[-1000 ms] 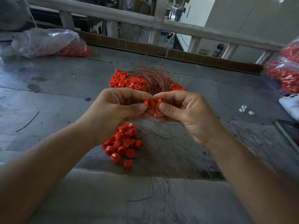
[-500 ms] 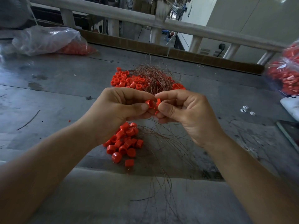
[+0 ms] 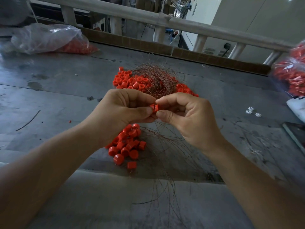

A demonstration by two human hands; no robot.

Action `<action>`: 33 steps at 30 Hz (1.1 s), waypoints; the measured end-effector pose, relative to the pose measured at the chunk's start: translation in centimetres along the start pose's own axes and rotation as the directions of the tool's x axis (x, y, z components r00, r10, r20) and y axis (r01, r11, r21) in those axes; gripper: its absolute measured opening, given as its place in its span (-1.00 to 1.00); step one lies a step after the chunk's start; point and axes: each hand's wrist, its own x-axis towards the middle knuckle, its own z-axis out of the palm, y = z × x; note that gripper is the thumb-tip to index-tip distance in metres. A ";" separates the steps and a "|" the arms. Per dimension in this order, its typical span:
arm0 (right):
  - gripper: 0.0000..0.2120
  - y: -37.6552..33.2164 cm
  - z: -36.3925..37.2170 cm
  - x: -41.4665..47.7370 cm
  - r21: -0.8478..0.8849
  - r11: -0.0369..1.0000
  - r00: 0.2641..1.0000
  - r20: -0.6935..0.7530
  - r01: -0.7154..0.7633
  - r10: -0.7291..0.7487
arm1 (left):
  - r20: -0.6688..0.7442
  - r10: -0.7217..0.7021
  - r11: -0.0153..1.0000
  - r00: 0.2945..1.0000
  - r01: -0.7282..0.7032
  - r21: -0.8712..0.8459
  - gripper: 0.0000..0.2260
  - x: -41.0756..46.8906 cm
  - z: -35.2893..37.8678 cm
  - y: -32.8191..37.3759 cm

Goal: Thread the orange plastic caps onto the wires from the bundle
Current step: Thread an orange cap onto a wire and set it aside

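My left hand (image 3: 122,111) and my right hand (image 3: 189,116) meet above the middle of the table, fingertips together. Both pinch a small orange cap (image 3: 154,107) between thumb and forefinger. Behind the hands lies the bundle of thin copper-coloured wires (image 3: 156,78) on a heap of loose orange caps (image 3: 128,80). Below the hands sits a second heap of orange caps (image 3: 127,146), with wires (image 3: 166,146) trailing from it toward the near edge. Any wire inside the pinched cap is too fine to make out.
A clear plastic bag with orange caps (image 3: 49,38) lies at the back left, another bag of caps (image 3: 290,75) at the right edge. Small white parts (image 3: 252,111) and a dark flat object (image 3: 295,131) lie at the right. A pale railing (image 3: 165,22) runs behind the table.
The two hands have closed together, so the separate orange pieces seen earlier now sit as one cap between the fingertips. The heaps and the bundle have not moved.
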 end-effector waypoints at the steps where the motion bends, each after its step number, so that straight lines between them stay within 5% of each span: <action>1: -0.77 0.0 0.0 0.0 -0.015 1.000 1.000 -0.002 0.006 -0.006 | 0.001 0.003 1.000 1.000 -0.003 0.008 -0.82 0.0 0.0 0.0; 24: -0.84 -0.1 0.2 -0.3 -0.158 0.985 0.995 -0.051 0.073 -0.082 | 0.044 -0.019 0.997 0.999 0.016 0.079 -0.79 -0.5 -0.1 0.0; 30: -0.85 0.0 0.7 -0.5 -0.410 0.877 0.955 -0.042 0.250 -0.292 | 0.047 0.037 0.983 0.998 -0.044 0.177 -0.81 -0.7 0.2 0.1; 33: -0.84 -0.1 0.6 -0.4 -0.401 0.874 0.948 -0.039 0.276 -0.317 | 0.050 0.026 0.992 0.998 -0.032 0.122 -0.82 -0.7 0.0 0.1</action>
